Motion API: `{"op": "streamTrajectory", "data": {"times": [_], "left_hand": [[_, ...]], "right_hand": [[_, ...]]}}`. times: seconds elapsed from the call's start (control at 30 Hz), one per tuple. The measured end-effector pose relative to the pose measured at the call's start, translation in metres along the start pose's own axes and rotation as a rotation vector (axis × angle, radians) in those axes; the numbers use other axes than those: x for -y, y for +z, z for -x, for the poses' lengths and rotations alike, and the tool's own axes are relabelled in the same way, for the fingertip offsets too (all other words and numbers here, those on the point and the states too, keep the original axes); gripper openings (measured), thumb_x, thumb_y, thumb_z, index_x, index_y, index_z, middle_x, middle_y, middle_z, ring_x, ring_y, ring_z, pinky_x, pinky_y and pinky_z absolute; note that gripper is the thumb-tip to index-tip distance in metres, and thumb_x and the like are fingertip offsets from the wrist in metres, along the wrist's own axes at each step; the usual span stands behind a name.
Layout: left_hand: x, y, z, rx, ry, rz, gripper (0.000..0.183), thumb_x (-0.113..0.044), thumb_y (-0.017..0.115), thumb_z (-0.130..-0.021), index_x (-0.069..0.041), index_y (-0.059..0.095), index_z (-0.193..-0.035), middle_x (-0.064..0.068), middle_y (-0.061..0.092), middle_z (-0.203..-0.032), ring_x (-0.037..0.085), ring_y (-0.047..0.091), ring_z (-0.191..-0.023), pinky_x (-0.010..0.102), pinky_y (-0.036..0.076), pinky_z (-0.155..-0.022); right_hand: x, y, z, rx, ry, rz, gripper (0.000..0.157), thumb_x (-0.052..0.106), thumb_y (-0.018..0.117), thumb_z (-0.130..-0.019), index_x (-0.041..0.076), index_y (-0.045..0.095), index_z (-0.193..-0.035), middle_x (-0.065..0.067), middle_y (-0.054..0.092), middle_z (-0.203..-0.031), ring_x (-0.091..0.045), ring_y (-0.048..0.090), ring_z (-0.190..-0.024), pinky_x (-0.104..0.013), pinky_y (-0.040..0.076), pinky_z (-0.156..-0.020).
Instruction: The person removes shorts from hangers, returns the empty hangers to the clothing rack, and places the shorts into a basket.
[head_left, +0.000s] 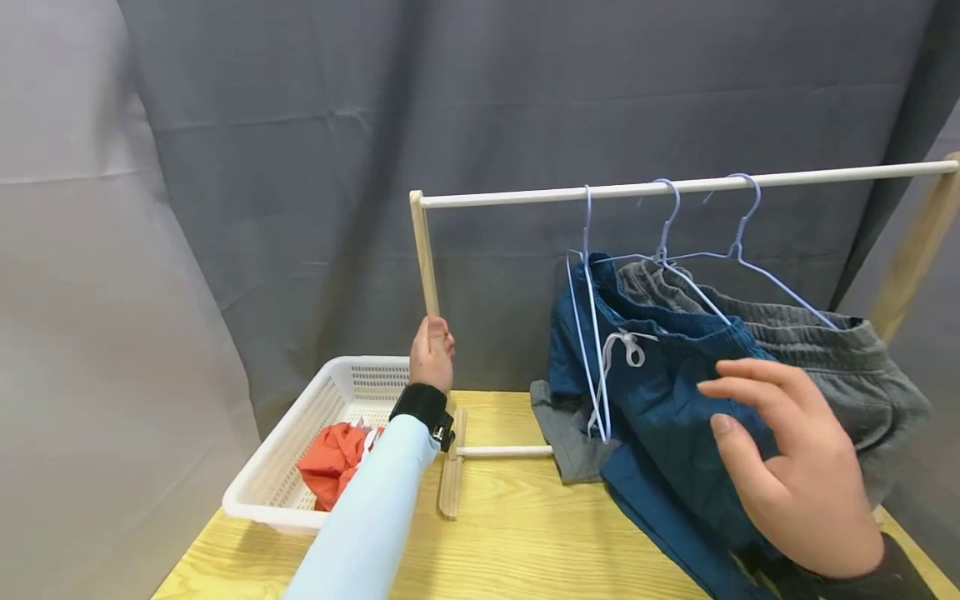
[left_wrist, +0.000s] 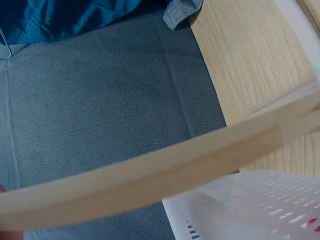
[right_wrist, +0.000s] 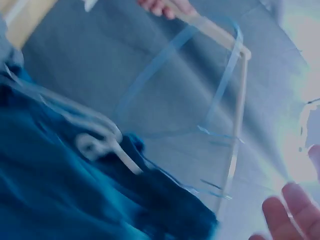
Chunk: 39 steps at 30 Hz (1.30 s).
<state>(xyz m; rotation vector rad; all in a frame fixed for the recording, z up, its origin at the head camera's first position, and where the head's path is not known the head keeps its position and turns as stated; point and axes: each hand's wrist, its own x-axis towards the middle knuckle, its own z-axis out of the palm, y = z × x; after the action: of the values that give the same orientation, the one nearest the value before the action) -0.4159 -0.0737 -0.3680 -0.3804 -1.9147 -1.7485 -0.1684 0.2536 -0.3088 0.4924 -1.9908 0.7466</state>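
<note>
Head view: just off centre, toward 7 to 8 o'clock, the left hand (head_left: 432,346) grips the post (head_left: 425,258), fingers wrapped round it, probably to steady the light rack while garments hang from its rod (head_left: 517,197). At 4 o'clock the right hand (head_left: 810,475) holds nothing; thumb and lightly bent fingers stand apart in front of the blue trousers (head_left: 667,375), and I cannot tell whether it touches them. The trousers hang by the waistband from the middle hanger (head_left: 664,237), which seems to spread it flat; grey trousers (head_left: 862,367) hang likewise behind, from the right hanger (head_left: 740,235). The left hanger (head_left: 587,218) looks bare, turned edge-on. At 8 o'clock a basket (head_left: 281,435) keeps red cloth (head_left: 332,462) together on the table (head_left: 540,533).

Left wrist view: the post crosses from 8 to 3 o'clock, the basket at 5; only a sliver of hand shows.

Right wrist view, blurred: empty fingers at 4 o'clock, the blue trousers at 8, the bare hanger at 1.
</note>
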Motion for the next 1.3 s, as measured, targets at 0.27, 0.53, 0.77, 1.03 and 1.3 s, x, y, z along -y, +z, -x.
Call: {"op": "streamTrajectory", "data": {"times": [0.27, 0.53, 0.77, 1.03, 1.3], "left_hand": [[-0.001, 0.002, -0.001, 0.004, 0.007, 0.001, 0.041, -0.044, 0.031, -0.109, -0.009, 0.049, -0.099, 0.001, 0.044, -0.077, 0.015, 0.045, -0.068, 0.029, 0.04, -0.067], [0.003, 0.004, 0.003, 0.031, 0.014, 0.007, 0.043, -0.042, 0.032, -0.11, -0.004, 0.051, -0.102, 0.003, 0.047, -0.079, 0.018, 0.049, -0.072, 0.03, 0.044, -0.07], [0.002, 0.002, 0.002, 0.004, 0.016, 0.016, 0.048, -0.046, 0.031, -0.109, -0.001, 0.049, -0.102, 0.002, 0.043, -0.077, 0.017, 0.045, -0.069, 0.03, 0.039, -0.068], [0.006, 0.003, 0.004, 0.034, -0.011, 0.033, 0.04, -0.039, 0.031, -0.11, -0.005, 0.049, -0.1, 0.002, 0.044, -0.076, 0.018, 0.046, -0.069, 0.026, 0.041, -0.065], [0.003, 0.0, -0.002, 0.007, 0.002, 0.047, 0.038, -0.04, 0.032, -0.11, -0.008, 0.05, -0.098, 0.002, 0.045, -0.077, 0.021, 0.046, -0.069, 0.028, 0.042, -0.066]], "right_hand": [[-0.011, -0.007, -0.033, 0.047, 0.084, 0.246, 0.055, -0.003, 0.066, -0.086, -0.005, 0.051, -0.139, -0.03, 0.037, -0.149, -0.053, 0.032, -0.136, -0.073, 0.03, -0.102], [-0.031, -0.012, -0.039, 0.275, 0.246, 0.447, 0.084, 0.015, 0.075, -0.087, 0.0, 0.03, -0.156, -0.033, 0.036, -0.149, -0.059, 0.038, -0.126, -0.078, 0.034, -0.092], [-0.05, -0.012, -0.058, 0.467, 0.325, 0.477, 0.068, 0.017, 0.054, -0.099, 0.002, 0.023, -0.158, -0.036, 0.043, -0.144, -0.057, 0.047, -0.12, -0.076, 0.041, -0.086], [-0.076, -0.02, -0.069, 0.56, 0.394, 0.438, 0.049, 0.007, 0.042, -0.094, -0.002, 0.035, -0.142, -0.034, 0.059, -0.113, -0.035, 0.059, -0.074, -0.048, 0.047, -0.056], [-0.095, -0.016, -0.081, 0.592, 0.378, 0.263, 0.039, 0.006, 0.037, -0.097, -0.007, 0.042, -0.133, -0.031, 0.054, -0.118, -0.04, 0.054, -0.089, -0.05, 0.043, -0.07]]}}
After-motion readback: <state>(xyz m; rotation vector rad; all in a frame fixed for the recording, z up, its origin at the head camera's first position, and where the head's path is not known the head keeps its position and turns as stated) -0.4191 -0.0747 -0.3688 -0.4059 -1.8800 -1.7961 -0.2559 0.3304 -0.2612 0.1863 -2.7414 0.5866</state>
